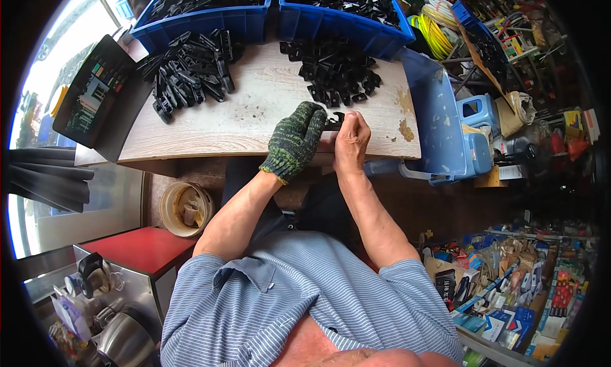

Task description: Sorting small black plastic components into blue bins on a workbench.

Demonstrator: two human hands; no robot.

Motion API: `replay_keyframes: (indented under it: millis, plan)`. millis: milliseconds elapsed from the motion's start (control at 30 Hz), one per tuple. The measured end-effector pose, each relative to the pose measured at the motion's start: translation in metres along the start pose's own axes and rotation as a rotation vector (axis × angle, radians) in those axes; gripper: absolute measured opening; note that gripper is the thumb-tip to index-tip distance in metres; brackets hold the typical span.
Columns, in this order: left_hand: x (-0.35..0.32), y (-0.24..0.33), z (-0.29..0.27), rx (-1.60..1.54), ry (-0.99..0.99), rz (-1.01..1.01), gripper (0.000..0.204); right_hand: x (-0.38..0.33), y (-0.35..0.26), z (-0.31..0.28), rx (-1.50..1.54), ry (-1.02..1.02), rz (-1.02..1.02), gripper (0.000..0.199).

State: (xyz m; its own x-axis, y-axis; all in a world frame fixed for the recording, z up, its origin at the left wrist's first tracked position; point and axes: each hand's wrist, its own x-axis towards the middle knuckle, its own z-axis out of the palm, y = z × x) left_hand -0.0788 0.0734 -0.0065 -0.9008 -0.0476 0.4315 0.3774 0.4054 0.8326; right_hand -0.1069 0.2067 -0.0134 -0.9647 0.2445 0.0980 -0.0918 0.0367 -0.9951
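Near the frame's center, over the tabletop [254, 122], the gloved left hand [294, 140] and bare right hand [351, 140] are both pinching a small black plastic part [333, 120], looking light and stiff, easiest gripped at its ends.

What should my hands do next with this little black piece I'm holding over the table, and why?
Probably press the small black part fully together between both hands. The gloved left hand and bare right hand already meet on it above the wooden table, while the two loose piles of black parts lie farther back, untouched.
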Motion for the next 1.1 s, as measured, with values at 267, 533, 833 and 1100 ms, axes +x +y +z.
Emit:
replay_keyframes:
  millis: [267, 533, 833, 1100]
  plan:
    - [0.001, 0.0, -0.002, -0.132, -0.033, -0.196, 0.021, -0.006, -0.005, 0.002, 0.014, -0.032, -0.051, 0.034]
    - [0.0, -0.026, 0.004, 0.278, -0.017, 0.2, 0.02, -0.004, -0.006, 0.002, -0.073, -0.034, -0.176, 0.033]
    - [0.004, 0.005, 0.016, 0.008, 0.04, 0.036, 0.023, 0.0, -0.002, -0.001, 0.057, -0.022, 0.042, 0.037]
    - [0.007, 0.007, -0.001, -0.077, 0.011, -0.107, 0.021, -0.004, -0.005, -0.002, 0.061, -0.054, 0.014, 0.031]
